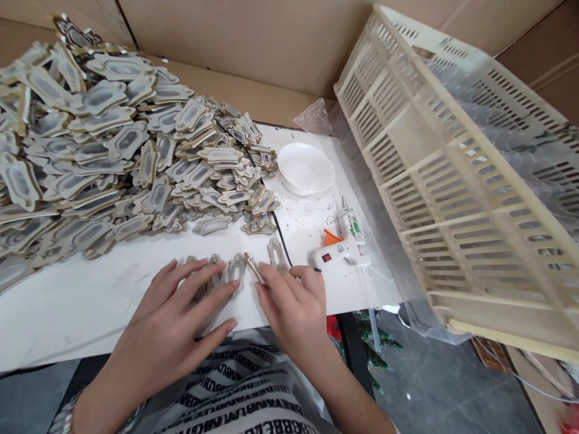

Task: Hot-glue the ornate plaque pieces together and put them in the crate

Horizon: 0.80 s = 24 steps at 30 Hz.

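- Cardboard sheets (271, 36) wall off the back; white desk (90, 301) in front, seen from just above the person's lap.
- Big heap of cutouts (99, 144), ornate grey-faced w/ tan edges, fills the desk's left & back and spills toward the middle.
- Row of small cutouts (226, 271) lies at the near edge, right by the hands.
- Left hand (181, 319): flat, fingers spread, nothing gripped, fingertips resting on the row's left part.
- Right hand (294, 307): fingertips closed on a tilted cutout (253, 267) standing on edge at the row's right end. Hands close together, not touching.
- One more cutout (275, 253) lies just beyond the right fingers, beside a black cord (281, 238) running back to the heap.
- Glue gun (339, 254), white w/ orange trigger, sits just right of the right hand, nozzle pointing away.
- White bowl (306, 168) further back, approx mid-desk.
- Cream slatted crate (452, 181) tilts at the right edge, clear plastic bag (520, 120) in it.
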Each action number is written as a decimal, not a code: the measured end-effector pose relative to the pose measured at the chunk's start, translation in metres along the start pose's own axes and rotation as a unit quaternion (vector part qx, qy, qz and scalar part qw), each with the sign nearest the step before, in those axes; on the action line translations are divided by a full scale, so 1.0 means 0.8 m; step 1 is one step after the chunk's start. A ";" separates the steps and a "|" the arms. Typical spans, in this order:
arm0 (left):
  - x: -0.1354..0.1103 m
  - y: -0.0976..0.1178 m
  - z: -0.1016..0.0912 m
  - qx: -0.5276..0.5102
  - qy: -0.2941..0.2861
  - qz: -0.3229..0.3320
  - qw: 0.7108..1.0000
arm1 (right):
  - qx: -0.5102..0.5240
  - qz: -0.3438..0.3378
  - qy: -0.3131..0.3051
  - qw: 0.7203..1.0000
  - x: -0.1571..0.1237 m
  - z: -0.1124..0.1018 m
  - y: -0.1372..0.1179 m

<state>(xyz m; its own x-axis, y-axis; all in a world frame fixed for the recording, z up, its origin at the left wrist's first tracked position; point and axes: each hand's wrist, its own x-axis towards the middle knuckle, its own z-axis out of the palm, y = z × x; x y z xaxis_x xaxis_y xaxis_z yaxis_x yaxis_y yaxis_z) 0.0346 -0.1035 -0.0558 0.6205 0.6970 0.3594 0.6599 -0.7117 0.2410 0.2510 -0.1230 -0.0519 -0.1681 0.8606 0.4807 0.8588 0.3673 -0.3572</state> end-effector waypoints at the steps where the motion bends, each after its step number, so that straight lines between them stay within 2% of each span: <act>1: -0.001 0.000 -0.001 -0.003 0.012 0.000 1.000 | 0.001 0.006 0.009 1.000 0.000 0.000 0.000; 5: -0.010 0.000 -0.006 -0.004 0.069 -0.041 0.997 | 0.036 0.029 0.013 0.999 0.002 0.002 -0.005; 8: -0.019 -0.004 -0.011 0.015 0.059 -0.082 0.995 | 0.069 0.045 0.008 0.997 0.003 0.004 -0.010; 13: -0.019 -0.002 -0.015 0.063 0.034 -0.026 0.997 | 0.052 0.048 0.015 0.997 0.002 0.004 -0.009; 17: -0.012 0.003 -0.013 0.076 0.007 0.014 0.997 | -0.034 0.036 0.000 0.999 -0.004 -0.003 -0.002; 21: -0.017 -0.002 -0.012 0.054 -0.001 0.013 0.998 | -0.096 0.033 -0.043 0.994 -0.010 -0.011 0.003; 24: -0.024 -0.012 -0.012 0.050 -0.019 0.026 0.998 | -0.092 0.031 -0.036 0.995 -0.012 -0.013 0.002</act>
<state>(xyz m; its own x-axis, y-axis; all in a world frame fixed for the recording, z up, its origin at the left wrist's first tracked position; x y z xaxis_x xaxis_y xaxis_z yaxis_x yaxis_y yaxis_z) 0.0125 -0.1111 -0.0562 0.6697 0.6633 0.3340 0.6639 -0.7363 0.1311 0.2587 -0.1343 -0.0488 -0.1397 0.9053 0.4012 0.9416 0.2468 -0.2290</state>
